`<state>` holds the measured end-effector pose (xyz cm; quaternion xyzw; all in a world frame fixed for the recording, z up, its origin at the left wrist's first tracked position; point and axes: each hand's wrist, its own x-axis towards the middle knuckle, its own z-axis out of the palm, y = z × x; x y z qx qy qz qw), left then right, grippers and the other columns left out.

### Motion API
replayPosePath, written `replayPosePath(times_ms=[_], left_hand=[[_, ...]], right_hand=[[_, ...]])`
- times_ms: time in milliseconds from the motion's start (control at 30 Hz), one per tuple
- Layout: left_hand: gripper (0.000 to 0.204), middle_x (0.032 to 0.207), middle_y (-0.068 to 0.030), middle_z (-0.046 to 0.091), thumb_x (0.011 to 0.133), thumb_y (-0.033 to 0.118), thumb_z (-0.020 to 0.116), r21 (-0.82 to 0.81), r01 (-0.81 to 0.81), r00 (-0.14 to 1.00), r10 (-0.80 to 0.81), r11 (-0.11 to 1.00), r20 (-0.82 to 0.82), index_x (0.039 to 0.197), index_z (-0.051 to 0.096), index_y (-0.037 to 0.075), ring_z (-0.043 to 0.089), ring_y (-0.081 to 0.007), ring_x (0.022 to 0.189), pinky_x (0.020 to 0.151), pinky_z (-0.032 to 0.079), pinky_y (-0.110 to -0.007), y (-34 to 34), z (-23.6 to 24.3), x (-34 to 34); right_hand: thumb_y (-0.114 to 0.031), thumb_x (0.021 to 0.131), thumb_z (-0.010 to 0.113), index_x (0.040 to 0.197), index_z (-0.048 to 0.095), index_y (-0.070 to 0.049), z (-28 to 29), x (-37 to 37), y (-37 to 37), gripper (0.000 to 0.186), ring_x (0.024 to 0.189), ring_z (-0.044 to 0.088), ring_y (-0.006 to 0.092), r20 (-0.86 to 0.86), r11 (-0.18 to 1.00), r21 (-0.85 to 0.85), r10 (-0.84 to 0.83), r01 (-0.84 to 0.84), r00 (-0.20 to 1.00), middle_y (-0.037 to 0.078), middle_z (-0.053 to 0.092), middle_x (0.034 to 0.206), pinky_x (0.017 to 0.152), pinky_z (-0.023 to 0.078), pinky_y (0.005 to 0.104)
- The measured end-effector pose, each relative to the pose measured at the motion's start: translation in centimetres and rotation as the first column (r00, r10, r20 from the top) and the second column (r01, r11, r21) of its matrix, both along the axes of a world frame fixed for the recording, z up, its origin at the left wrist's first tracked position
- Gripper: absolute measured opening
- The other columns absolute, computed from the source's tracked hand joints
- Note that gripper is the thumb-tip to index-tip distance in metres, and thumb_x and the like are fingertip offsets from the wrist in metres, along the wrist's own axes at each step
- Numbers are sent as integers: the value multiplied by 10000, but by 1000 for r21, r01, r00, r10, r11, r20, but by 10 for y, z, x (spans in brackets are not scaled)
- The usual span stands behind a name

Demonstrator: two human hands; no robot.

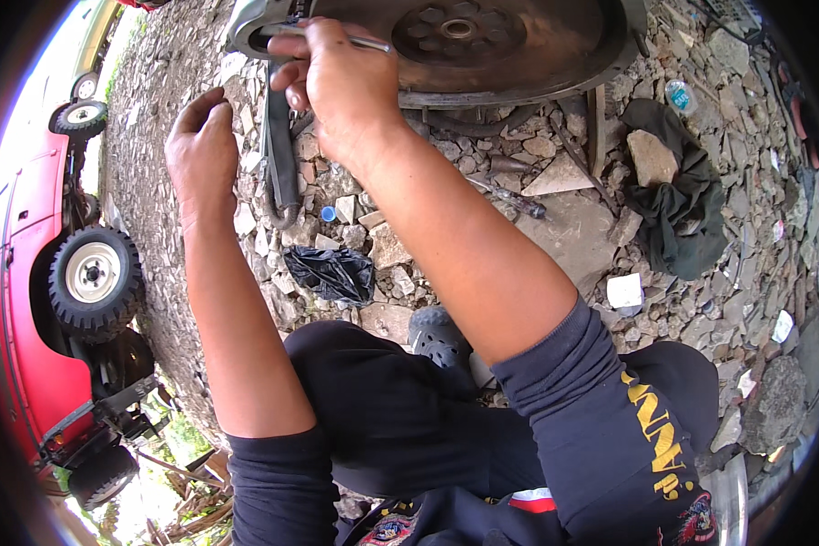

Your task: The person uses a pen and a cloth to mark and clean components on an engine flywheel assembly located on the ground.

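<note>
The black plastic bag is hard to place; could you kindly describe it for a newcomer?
Find the large round metal part at the top edge, then move down to the stones between the person's forearms. Just above the dark-clad left knee lies the black plastic bag, its crumpled gloss setting it apart from the paler stones around.

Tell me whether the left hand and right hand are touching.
Apart. The head view shows a strip of stony ground between the left hand and the right hand.
</note>
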<state>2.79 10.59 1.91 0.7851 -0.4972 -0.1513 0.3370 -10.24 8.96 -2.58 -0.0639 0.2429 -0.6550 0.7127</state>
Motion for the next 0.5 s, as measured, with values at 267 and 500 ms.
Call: replayPosePath(times_ms=[267,500], left_hand=[[307,956,-61,652,862,127,591,-60,-5,999,2,998,-53,1135,655,0,561,-112,803,744,453,-265,-7,-11,10],[310,995,-82,664,865,130,593,-41,-18,999,16,999,-47,1142,651,1,579,-128,835,770,458,-266,-6,-7,-9]], right_hand=[[-122,874,596,790,645,51,-10,-11,-17,198,567,662,276,-556,969,-235,-201,79,807,204,680,730,528,534,357],[-132,911,580,885,628,62,-20,-9,-25,201,512,636,241,-646,935,-349,-289,64,707,192,684,757,479,529,347]])
